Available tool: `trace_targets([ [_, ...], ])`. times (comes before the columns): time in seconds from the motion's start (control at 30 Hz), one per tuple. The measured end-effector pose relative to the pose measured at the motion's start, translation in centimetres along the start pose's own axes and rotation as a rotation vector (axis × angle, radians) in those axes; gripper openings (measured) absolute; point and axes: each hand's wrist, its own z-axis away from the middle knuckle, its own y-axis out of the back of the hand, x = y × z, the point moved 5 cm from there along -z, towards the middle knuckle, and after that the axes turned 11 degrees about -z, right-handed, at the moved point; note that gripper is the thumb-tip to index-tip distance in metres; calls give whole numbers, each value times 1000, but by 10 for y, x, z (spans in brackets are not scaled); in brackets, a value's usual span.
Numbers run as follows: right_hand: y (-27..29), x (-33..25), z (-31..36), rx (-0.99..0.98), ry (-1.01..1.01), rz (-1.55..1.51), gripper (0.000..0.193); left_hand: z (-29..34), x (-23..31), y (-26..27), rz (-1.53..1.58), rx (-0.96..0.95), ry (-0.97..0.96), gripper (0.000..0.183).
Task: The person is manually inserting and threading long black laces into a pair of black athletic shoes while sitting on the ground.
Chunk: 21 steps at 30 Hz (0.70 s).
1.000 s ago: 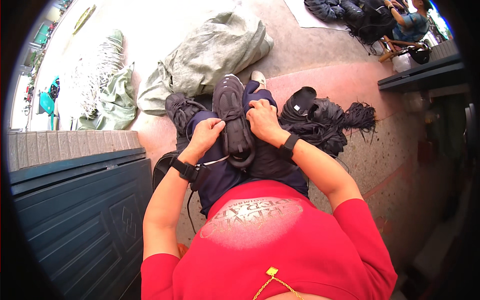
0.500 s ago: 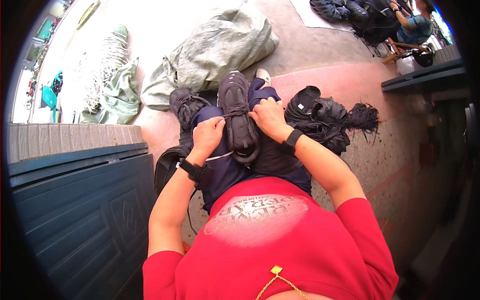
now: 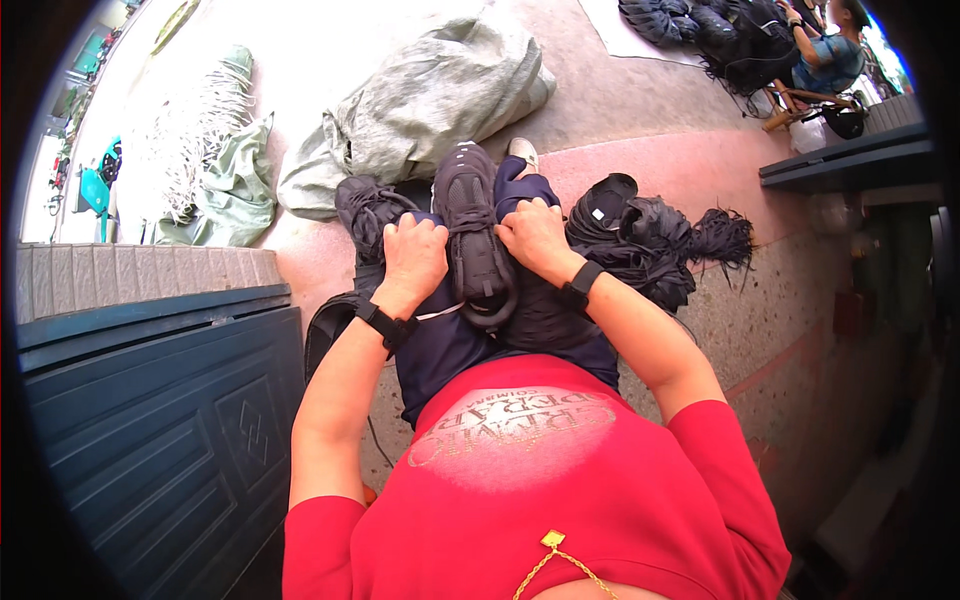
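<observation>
A black sneaker (image 3: 468,215) rests across my lap, its toe pointing away from me and its heel nearest my body. My left hand (image 3: 415,255) is closed at the left side of its lacing, knuckles up. On the other side my right hand (image 3: 535,238) is closed too, thumb and fingertips against the shoe's edge. Both grip the black shoelace (image 3: 471,222), which crosses the shoe's tongue; its ends are mostly hidden in my fingers. Another black sneaker (image 3: 368,208) lies just beyond my left hand. A thin pale strip (image 3: 438,313) shows below my left wrist.
Several black shoes and loose laces (image 3: 640,235) are heaped to my right. A large grey-green sack (image 3: 430,95) lies ahead, and white laces (image 3: 210,130) spill over a green sack at far left. Blue door panels (image 3: 170,420) stand at left. A person (image 3: 830,60) sits at far right.
My left hand has shifted slightly up and turned, with its knuckles now upward beside the shoe. My right hand has hardly moved. The shoe stays on my lap.
</observation>
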Motion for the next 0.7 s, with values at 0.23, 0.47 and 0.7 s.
trace_targets([
  [0.23, 1, 1, 1, -1, 10, -2, 24, -11, 10, 5, -47, -138, -189, 8],
  [0.47, -1, -4, 6, -12, 69, 39, 31, 2, -1, -3, 172, 94, 190, 17],
  [0.7, 2, -15, 12, -142, 105, 75, 33, 15, 24, 1, 19, -15, 135, 26],
])
